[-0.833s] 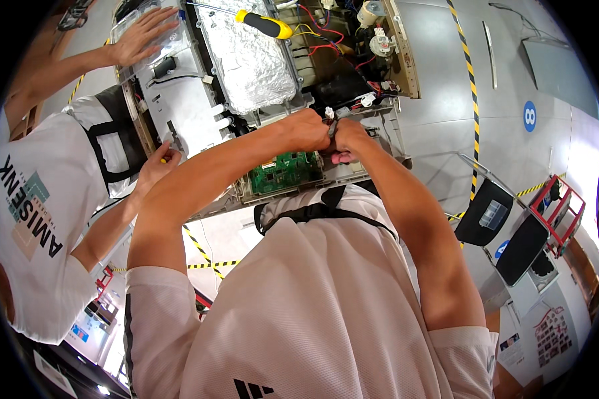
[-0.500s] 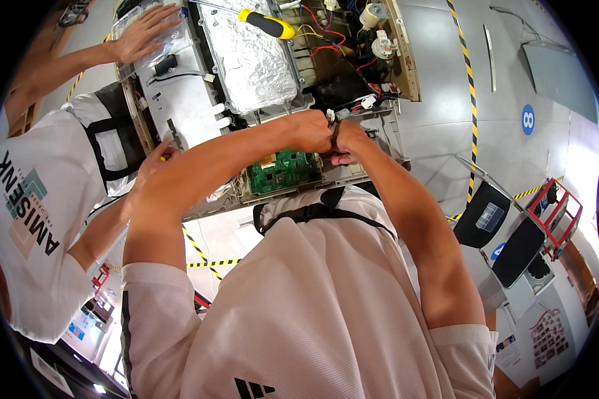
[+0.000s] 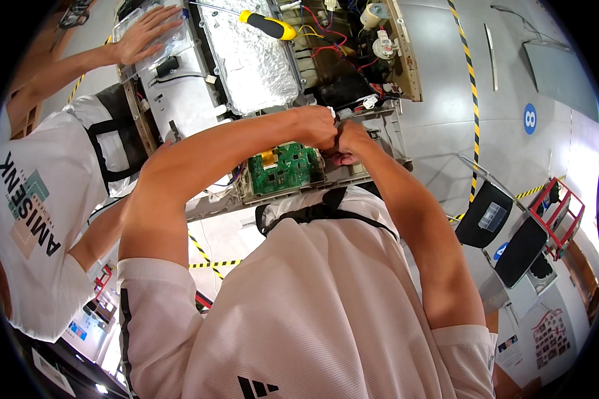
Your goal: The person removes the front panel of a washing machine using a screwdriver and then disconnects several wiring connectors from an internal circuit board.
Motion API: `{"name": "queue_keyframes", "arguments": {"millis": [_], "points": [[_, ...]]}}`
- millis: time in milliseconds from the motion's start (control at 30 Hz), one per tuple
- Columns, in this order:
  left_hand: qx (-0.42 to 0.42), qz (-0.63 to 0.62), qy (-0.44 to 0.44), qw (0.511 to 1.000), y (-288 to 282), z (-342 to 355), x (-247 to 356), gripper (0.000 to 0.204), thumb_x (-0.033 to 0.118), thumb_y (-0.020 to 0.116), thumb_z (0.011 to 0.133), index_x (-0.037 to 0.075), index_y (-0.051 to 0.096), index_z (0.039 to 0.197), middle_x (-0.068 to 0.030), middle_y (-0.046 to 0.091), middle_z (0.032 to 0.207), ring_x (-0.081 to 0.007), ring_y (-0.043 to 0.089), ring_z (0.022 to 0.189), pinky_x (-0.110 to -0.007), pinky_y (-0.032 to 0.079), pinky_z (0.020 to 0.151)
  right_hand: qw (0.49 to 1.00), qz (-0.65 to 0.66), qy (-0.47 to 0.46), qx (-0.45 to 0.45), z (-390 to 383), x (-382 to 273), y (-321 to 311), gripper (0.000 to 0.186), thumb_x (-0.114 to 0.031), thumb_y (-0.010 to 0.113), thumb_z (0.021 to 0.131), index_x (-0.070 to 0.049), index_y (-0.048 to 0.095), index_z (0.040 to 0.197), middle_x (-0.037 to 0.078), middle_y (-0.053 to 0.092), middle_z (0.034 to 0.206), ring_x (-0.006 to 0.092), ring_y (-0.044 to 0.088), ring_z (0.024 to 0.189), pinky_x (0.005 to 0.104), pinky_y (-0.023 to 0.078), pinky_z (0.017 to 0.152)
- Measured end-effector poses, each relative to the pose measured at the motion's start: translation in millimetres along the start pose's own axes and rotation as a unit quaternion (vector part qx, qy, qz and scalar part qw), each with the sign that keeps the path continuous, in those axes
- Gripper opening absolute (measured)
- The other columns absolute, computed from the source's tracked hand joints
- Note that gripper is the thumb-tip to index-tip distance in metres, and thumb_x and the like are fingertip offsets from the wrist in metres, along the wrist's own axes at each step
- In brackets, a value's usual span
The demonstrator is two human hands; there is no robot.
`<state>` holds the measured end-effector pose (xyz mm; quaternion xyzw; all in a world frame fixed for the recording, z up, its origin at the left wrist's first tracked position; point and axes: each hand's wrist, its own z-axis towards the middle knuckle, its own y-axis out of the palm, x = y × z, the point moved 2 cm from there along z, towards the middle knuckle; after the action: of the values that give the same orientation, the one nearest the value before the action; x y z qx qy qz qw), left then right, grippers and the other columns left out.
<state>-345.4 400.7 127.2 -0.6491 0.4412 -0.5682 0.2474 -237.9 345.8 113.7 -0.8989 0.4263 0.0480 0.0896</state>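
Observation:
An opened appliance point(image 3: 406, 60) lies at the top of the view with wiring inside. My left hand point(image 3: 316, 128) and my right hand point(image 3: 351, 143) meet just above the right end of a green circuit board point(image 3: 279, 171), fingers curled. A small white piece shows at my left fingertips, beside white connectors point(image 3: 369, 102); what either hand grips is mostly hidden. Above them lie a foil-covered tray point(image 3: 249, 70) and a yellow-and-black screwdriver point(image 3: 267, 24).
A co-worker point(image 3: 43, 213) at my left has one hand point(image 3: 138, 41) on a clear plastic part; the other is mostly hidden behind my forearm. At right are chairs point(image 3: 486, 213), a red frame point(image 3: 556, 213) and striped floor tape point(image 3: 472, 106).
My left hand has shifted slightly upward and to the right, and my left elbow slightly left. My right hand stays close beside it. The co-worker's lower hand has become mostly hidden by my forearm.

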Motion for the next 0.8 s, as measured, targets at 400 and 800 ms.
{"name": "queue_keyframes", "arguments": {"millis": [400,800], "points": [[-0.021,-0.03,0.062,0.997,-8,-4,0,0.016,0.019,0.059,0.071,0.007,0.063,0.061,-0.0096,0.063,0.064,-0.0279,0.062,0.061,-0.039,0.048,0.052,0.999,0.036,0.007,-0.022,22,9,6,0.014,-0.009,0.074,0.071,-0.003,0.062,0.072,0.01,0.066,0.065,0.0185,0.065,0.055,0.0302,0.053,0.048],[0.02,0.124,0.154,0.98,14,-16,-5,0.017,0.019,0.057,0.07,0.009,0.056,0.057,-0.0058,0.059,0.056,-0.0242,0.06,0.052,-0.037,0.045,0.044,1.0,0.01,-0.004,-0.016,4,1,3,0.01,0.0,0.061,0.08,0.004,0.066,0.072,0.014,0.069,0.068,0.0189,0.067,0.056,0.0308,0.056,0.046]]}}
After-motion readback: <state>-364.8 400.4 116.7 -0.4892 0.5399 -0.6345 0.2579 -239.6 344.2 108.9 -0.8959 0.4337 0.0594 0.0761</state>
